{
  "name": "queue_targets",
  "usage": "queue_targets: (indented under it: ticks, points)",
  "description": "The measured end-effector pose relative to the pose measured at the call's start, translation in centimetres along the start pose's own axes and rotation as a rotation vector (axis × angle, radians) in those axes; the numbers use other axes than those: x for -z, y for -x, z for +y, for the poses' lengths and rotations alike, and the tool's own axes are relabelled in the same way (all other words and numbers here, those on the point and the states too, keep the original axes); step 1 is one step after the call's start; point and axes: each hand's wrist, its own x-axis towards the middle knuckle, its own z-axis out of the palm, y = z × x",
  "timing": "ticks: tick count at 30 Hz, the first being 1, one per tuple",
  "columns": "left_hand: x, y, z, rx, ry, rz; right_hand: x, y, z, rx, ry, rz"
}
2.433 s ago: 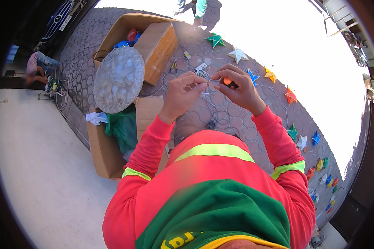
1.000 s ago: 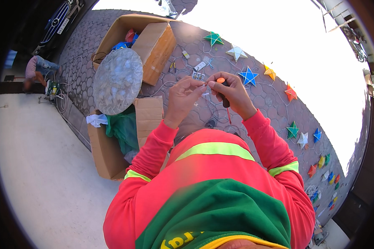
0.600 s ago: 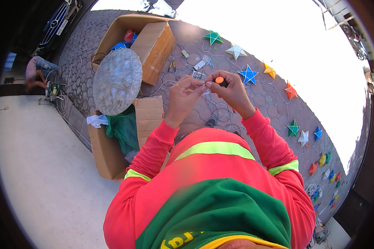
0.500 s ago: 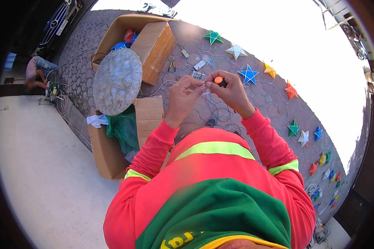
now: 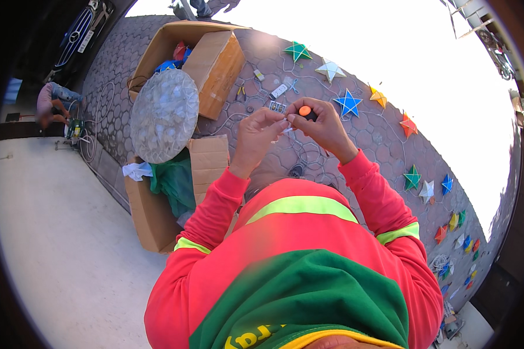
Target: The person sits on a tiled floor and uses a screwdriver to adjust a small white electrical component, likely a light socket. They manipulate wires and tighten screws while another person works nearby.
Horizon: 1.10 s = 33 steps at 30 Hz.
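What you are pinching is hard to make out: the small pale piece (image 5: 286, 116) is mostly covered by your fingertips and too tiny to identify. Your left hand (image 5: 255, 138) has its thumb and forefinger pressed together at that piece, and your right hand (image 5: 327, 127) brings its own thumb and forefinger to it from the other side, so it lies between the two hands, at both sets of fingertips. Your right hand also grips an orange-ended tool (image 5: 305, 110) with a dark handle; its orange end shows at the forefinger, while most of its length is hidden behind your fingers and palm.

Just beyond your left fingertips sits a pale boxy fitting (image 5: 277, 107), partly covered by that hand. A white elongated block (image 5: 278, 91) lies farther beyond it. Near your right hand, on its right, is a blue star (image 5: 348, 105). Beneath both hands, your shoe (image 5: 296, 170) is only partly visible.
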Motion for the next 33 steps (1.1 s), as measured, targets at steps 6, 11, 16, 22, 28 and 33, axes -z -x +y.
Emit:
queue_targets:
  ticks: [6, 11, 16, 22, 28, 33]
  points:
    - [-0.1, -0.3, -0.2, -0.027, -0.066, -0.002, 0.1, 0.0, 0.1, 0.052, 0.021, -0.001]
    - [-0.2, -0.3, -0.7, 0.020, 0.117, 0.016, -0.4, 0.1, -0.2, -0.133, -0.256, 0.040]
    - [-0.1, -0.5, -1.0, 0.006, 0.057, 0.042, -0.2, 0.0, -0.6, -0.031, 0.109, 0.070]
    - [-0.3, -0.3, -0.5, -0.062, -0.070, 0.071, -0.3, 0.1, -1.3, 0.276, 0.365, 0.092]
    - [-1.1, -0.2, -0.7, -0.106, 0.023, 0.150, -1.9, 0.2, -0.6, -0.014, 0.078, 0.118]
    - [-0.8, -0.2, -1.2, 0.015, 0.332, 0.094, -2.4, 0.6, -0.4, -0.233, -0.226, 0.105]
